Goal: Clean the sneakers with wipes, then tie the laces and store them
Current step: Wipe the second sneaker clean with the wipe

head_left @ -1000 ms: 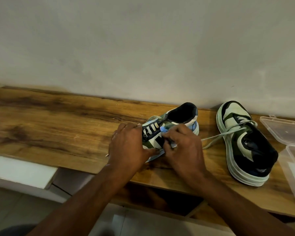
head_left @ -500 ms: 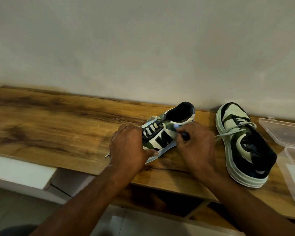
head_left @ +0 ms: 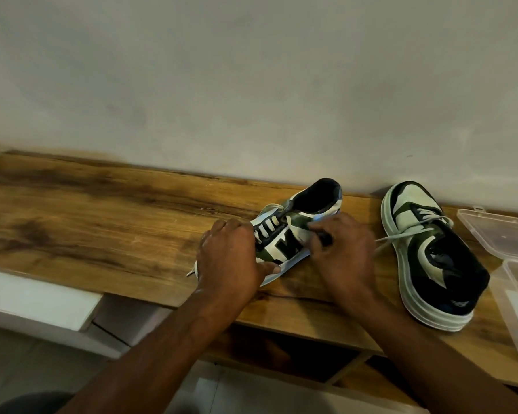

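A green, white and black sneaker (head_left: 284, 243) lies on the wooden shelf (head_left: 102, 222), its heel toward the wall. My left hand (head_left: 231, 258) grips its toe end, thumb under the sole edge. My right hand (head_left: 344, 258) pinches a small pale wipe (head_left: 318, 218) against the sneaker's side near the heel; most of the wipe is hidden by my fingers. The second sneaker (head_left: 431, 252) stands to the right, toe toward me, with its pale lace (head_left: 401, 236) loose and trailing left. A lace end (head_left: 192, 271) pokes out under my left hand.
A clear plastic box (head_left: 509, 234) with its lid open sits at the right edge of the shelf. The wall runs close behind the sneakers. A white ledge (head_left: 36, 300) lies lower left, and an open compartment shows under the shelf.
My right hand has slid with the wipe from the middle of the sneaker's side toward its heel. My left hand has kept its hold on the toe.
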A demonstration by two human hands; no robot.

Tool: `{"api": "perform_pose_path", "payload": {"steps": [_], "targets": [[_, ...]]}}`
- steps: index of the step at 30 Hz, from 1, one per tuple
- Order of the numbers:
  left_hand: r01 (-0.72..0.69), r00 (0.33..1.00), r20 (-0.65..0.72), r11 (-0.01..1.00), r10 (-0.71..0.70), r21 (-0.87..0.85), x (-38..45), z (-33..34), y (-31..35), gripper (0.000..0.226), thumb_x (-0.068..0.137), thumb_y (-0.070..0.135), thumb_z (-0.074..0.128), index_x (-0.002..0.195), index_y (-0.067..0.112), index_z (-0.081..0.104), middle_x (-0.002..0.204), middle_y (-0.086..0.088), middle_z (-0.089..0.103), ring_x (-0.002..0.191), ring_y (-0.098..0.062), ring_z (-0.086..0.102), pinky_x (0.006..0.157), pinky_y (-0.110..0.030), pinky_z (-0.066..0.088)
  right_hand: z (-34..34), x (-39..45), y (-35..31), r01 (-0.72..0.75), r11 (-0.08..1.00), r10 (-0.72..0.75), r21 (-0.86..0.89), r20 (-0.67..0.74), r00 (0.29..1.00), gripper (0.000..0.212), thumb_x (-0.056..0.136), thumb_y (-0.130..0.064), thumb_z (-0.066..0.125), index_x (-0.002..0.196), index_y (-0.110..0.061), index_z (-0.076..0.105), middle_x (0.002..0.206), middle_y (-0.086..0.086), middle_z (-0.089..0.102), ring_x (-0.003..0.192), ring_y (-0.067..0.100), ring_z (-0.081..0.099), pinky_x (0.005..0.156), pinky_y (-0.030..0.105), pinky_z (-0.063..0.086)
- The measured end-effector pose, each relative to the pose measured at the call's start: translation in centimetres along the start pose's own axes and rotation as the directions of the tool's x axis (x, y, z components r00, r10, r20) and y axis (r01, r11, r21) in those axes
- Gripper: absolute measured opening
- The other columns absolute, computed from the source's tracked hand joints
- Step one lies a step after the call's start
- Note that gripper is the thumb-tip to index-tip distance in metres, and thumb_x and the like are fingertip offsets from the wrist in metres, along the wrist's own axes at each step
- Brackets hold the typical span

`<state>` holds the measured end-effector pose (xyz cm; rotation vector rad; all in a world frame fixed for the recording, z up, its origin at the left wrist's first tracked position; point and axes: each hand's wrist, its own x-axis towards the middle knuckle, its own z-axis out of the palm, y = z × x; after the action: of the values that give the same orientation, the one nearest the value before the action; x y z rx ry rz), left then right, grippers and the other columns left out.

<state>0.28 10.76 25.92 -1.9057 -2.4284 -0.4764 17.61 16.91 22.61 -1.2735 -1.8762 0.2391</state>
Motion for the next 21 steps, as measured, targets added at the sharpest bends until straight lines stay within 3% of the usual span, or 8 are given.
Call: {"api": "perform_pose_path", "payload": {"steps": [4,8,10,12,17,21], "targets": [[0.001,1.000,-0.004,1.000,-0.001,0.011,0.0,0.1,0.0,0.072,0.067,0.069,0.083,0.122,0.026,0.068,0.118,0.004,0.067,0.117,-0.019,0.056,0.096,-0.035,0.046,0.8,-0.4,-1.0,0.159,0.987,-0.161,0.026,0.164,0.973,0.031,0.081,0.003,0.076,0.108,-0.012,0.079,0.098,0.000,0.069,0.088,0.010,0.062,0.078,0.015,0.050],[-0.008,1.000,-0.002,1.000,0.008,0.002,-0.1,0.2,-0.2,0.075,0.066,0.074,0.081,0.122,0.027,0.067,0.119,0.005,0.067,0.118,-0.018,0.055,0.096,-0.036,0.046,-0.9,1.1,0.9,-0.003,0.999,0.003,0.049,0.003,1.000,0.024,0.079,-0.003,0.080,0.101,-0.014,0.081,0.092,-0.002,0.072,0.080,0.007,0.063,0.073,0.014,0.052],[-0.011,1.000,0.004,1.000,0.011,0.004,0.0,0.2,-0.2,0.073,0.066,0.074,0.080,0.121,0.027,0.067,0.118,0.006,0.067,0.118,-0.018,0.055,0.096,-0.036,0.044,-1.3,1.4,1.6,-0.094,0.993,0.100,0.076,-0.086,0.991,0.020,0.078,-0.002,0.079,0.094,-0.014,0.080,0.091,-0.001,0.074,0.081,0.008,0.065,0.075,0.021,0.056],[-0.009,1.000,0.008,1.000,0.009,0.007,0.0,0.2,-0.2,0.071,0.066,0.074,0.080,0.118,0.027,0.068,0.117,0.006,0.066,0.117,-0.018,0.054,0.096,-0.036,0.044,-1.0,1.0,1.2,-0.087,0.994,0.093,0.061,-0.101,0.991,0.019,0.078,-0.001,0.079,0.093,-0.014,0.080,0.091,-0.001,0.074,0.081,0.007,0.065,0.078,0.025,0.058],[-0.013,1.000,-0.012,1.000,0.013,0.015,0.1,0.4,-0.2,0.069,0.070,0.069,0.081,0.122,0.027,0.067,0.119,0.005,0.066,0.115,-0.018,0.056,0.096,-0.036,0.046,1.2,-0.6,-1.9,0.163,0.983,-0.173,0.083,0.143,0.974,0.028,0.082,0.001,0.076,0.107,-0.013,0.079,0.102,0.001,0.071,0.092,0.011,0.064,0.083,0.022,0.056],[-0.021,1.000,-0.011,1.000,0.021,0.002,0.0,0.5,-0.3,0.073,0.070,0.069,0.081,0.127,0.027,0.065,0.122,0.005,0.064,0.117,-0.018,0.055,0.098,-0.036,0.046,0.7,0.3,-1.7,0.192,0.980,-0.199,0.058,0.185,0.962,0.027,0.084,-0.003,0.077,0.108,-0.013,0.079,0.101,0.000,0.070,0.091,0.012,0.064,0.080,0.028,0.058]]}}
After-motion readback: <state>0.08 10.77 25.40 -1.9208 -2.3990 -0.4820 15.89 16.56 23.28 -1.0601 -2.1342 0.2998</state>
